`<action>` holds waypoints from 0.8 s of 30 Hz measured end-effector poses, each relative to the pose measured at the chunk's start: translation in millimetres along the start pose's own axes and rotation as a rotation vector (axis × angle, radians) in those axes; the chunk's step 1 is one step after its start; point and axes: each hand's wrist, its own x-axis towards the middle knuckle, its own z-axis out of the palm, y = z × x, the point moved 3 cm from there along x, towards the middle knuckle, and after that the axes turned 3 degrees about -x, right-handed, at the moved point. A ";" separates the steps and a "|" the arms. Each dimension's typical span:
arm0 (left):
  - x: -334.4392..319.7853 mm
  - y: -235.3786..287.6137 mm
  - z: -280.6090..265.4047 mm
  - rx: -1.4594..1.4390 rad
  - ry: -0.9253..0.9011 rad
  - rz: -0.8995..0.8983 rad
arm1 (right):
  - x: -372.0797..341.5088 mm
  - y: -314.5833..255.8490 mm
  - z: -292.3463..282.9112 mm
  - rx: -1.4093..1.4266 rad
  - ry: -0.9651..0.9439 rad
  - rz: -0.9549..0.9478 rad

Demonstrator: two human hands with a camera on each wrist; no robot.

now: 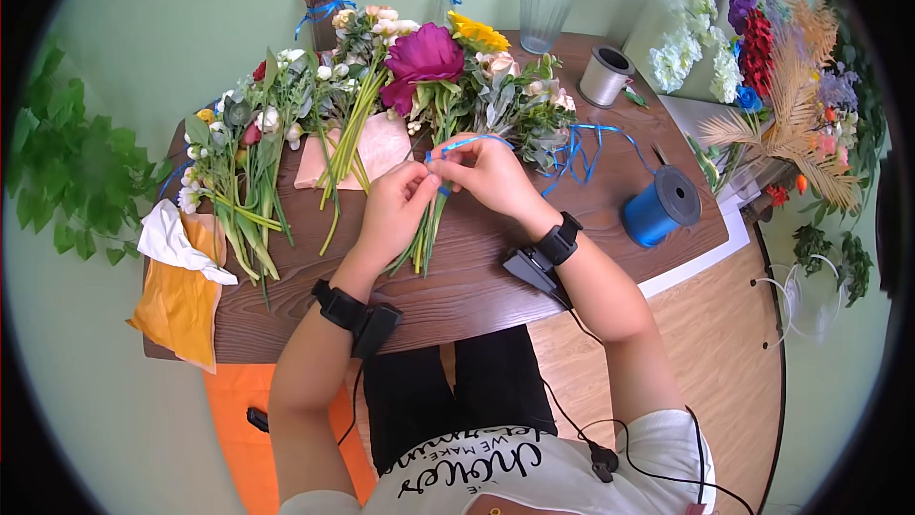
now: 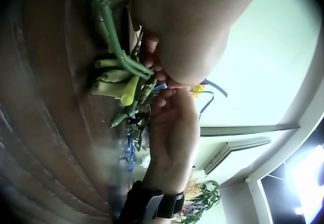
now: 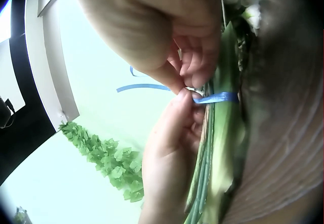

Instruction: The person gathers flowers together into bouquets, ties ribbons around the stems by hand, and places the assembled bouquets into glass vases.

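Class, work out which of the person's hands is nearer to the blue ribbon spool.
Right. The right hand, at the flower stems, is left of the blue ribbon spool; the left hand is farther left.

Bright blue ribbon [image 3: 218,98], green stems [image 3: 220,153], magenta bloom [image 1: 425,60], yellow flower [image 1: 479,32], dark brown wood-grained tabletop [image 1: 457,303]

On the table [image 1: 457,313], a bouquet [image 1: 426,56] is flanked by other flowers [image 1: 269,121] at left and a spool [image 1: 648,214] at right, vases [image 1: 545,18] are ranged behind, and paper [image 1: 176,301] is laid at the left front corner.
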 end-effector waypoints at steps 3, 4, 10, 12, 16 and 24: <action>0.3 1.3 0.4 0.081 0.011 0.005 | 1.4 2.9 0.9 0.071 -0.009 0.014; 0.2 2.3 0.6 0.105 0.015 0.005 | 2.5 6.7 2.1 0.117 0.000 0.003; -1.2 18.0 -0.1 0.305 -0.031 0.029 | 2.0 0.7 1.1 0.161 -0.018 -0.035; -2.5 21.2 1.7 0.240 -0.005 0.068 | 0.7 -0.1 1.8 0.146 -0.017 -0.039; -2.4 22.2 1.5 0.213 0.028 0.112 | 1.9 1.7 -0.3 0.167 -0.012 -0.006; 3.3 0.7 -8.4 -0.238 -0.065 -0.185 | 1.3 -1.4 -18.0 0.092 -0.159 0.106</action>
